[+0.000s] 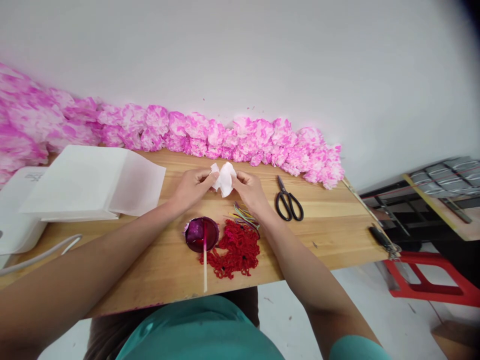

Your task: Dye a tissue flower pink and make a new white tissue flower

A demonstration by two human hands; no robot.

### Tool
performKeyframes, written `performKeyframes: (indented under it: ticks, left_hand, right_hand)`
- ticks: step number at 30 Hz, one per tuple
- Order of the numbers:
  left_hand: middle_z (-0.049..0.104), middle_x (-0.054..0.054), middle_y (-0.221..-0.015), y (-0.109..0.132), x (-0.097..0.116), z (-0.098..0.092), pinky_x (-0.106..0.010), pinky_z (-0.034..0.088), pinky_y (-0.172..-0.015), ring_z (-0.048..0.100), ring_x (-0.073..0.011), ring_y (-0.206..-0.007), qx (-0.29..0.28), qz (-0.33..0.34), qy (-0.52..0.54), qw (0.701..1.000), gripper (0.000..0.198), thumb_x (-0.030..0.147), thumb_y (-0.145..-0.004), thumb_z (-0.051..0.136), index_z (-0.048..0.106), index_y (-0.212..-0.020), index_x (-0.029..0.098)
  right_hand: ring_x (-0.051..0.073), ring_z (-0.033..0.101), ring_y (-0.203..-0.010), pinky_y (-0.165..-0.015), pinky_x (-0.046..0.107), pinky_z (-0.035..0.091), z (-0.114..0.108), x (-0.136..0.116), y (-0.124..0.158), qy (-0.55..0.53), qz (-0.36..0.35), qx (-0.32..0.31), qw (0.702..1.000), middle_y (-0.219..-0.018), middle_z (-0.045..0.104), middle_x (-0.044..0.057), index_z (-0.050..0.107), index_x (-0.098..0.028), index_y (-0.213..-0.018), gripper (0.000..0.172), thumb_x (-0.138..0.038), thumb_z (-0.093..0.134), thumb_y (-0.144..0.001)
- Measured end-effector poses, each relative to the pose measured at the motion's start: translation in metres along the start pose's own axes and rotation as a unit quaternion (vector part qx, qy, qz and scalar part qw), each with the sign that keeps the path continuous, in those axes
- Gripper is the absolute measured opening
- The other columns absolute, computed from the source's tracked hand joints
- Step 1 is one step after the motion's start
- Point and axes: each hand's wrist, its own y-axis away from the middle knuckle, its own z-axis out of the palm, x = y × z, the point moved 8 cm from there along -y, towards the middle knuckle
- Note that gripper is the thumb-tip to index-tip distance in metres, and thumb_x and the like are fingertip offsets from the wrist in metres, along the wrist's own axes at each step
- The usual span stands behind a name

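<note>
Both my hands meet over the middle of the wooden table, pinching a small piece of white tissue paper [226, 180]. My left hand [195, 184] grips its left side, and my right hand [249, 189] holds the right edge. Below them sits a dark round dish [210, 231] with a purple wad [195, 231] and a stick [205, 265] lying across it. A tangle of red yarn [240, 247] is beside the dish, with thin coloured strands [243, 216] just above it. Black-handled scissors [288, 201] lie open to the right of my right hand.
Pink and white paper flowers [195, 127] line the table's back edge. A stack of white sheets [86, 180] rests at the left, over a white device [22, 235] with a cable [45, 254]. A red stool [431, 280] stands beyond the table's right end.
</note>
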Motion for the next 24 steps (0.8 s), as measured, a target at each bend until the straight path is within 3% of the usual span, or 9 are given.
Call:
performKeyframes:
  ticks: [7, 12, 16, 20, 24]
  left_hand:
    - [0.062, -0.002, -0.064, -0.004, -0.01, -0.013, -0.026, 0.039, -0.063, 0.054, -0.0155, -0.064, 0.061, -0.027, -0.025, 0.997, 0.039, 0.048, -0.087, 0.054, 0.058, -0.062, 0.018]
    - [0.064, -0.002, -0.066, 0.003, 0.004, -0.023, -0.026, 0.043, -0.066, 0.057, -0.016, -0.067, 0.107, -0.025, -0.03, 0.994, 0.037, 0.043, -0.091, 0.053, 0.059, -0.063, 0.019]
    - [0.064, -0.002, -0.068, 0.006, 0.014, -0.017, -0.026, 0.044, -0.067, 0.058, -0.0152, -0.068, 0.092, 0.021, -0.003, 0.996, 0.039, 0.048, -0.093, 0.054, 0.059, -0.067, 0.018]
    - [0.068, -0.001, -0.082, 0.003, 0.005, -0.002, -0.026, 0.043, -0.066, 0.06, -0.0153, -0.073, 0.049, 0.023, 0.002, 0.999, 0.028, 0.043, -0.083, 0.069, 0.061, -0.094, 0.018]
    - [0.067, -0.002, -0.081, 0.002, 0.0, 0.006, -0.027, 0.043, -0.069, 0.058, -0.0154, -0.074, 0.035, 0.032, -0.04, 0.998, 0.016, 0.034, -0.085, 0.062, 0.061, -0.085, 0.018]
  right_hand:
    - [0.013, 0.054, -0.065, -0.061, 0.026, 0.045, -0.016, -0.003, 0.0, -0.007, -0.013, 0.092, 0.996, -0.069, 0.064, -0.001, 0.068, -0.019, -0.073, 0.031, -0.049, 0.07, -0.075]
    - [0.014, 0.056, -0.066, -0.061, 0.026, 0.047, -0.02, -0.002, -0.001, 0.008, -0.018, 0.112, 0.994, -0.072, 0.065, 0.0, 0.067, -0.02, -0.076, 0.031, -0.051, 0.066, -0.077]
    - [0.014, 0.057, -0.066, -0.063, 0.027, 0.048, -0.02, -0.003, -0.001, 0.0, -0.031, 0.112, 0.993, -0.073, 0.066, 0.0, 0.067, -0.02, -0.077, 0.029, -0.048, 0.065, -0.078]
    - [0.014, 0.058, -0.066, -0.063, 0.027, 0.049, -0.019, 0.0, -0.001, -0.009, -0.019, 0.115, 0.993, -0.073, 0.067, 0.0, 0.067, -0.02, -0.078, 0.027, -0.047, 0.066, -0.078]
    - [0.013, 0.058, -0.064, -0.064, 0.027, 0.049, -0.009, 0.004, 0.0, -0.065, 0.009, 0.087, 0.994, -0.072, 0.067, -0.001, 0.067, -0.02, -0.076, 0.027, -0.046, 0.072, -0.075]
